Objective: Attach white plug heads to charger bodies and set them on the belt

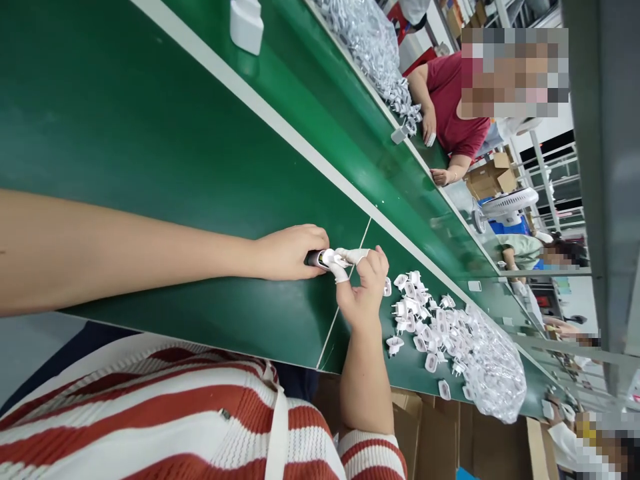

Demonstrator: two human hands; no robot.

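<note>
My left hand lies on the green belt, closed round a short dark cylindrical tool. A small white part sits at the tool's end. My right hand comes up from the near edge, with white finger cots on its thumb and forefinger. Those two fingers pinch the white part from the right. Just right of this hand lies a loose heap of white plug parts.
Clear plastic bags are piled beyond the plug parts, and more at the far side, where a person in a red top works. A white block stands on the belt. Cardboard boxes sit below the near edge.
</note>
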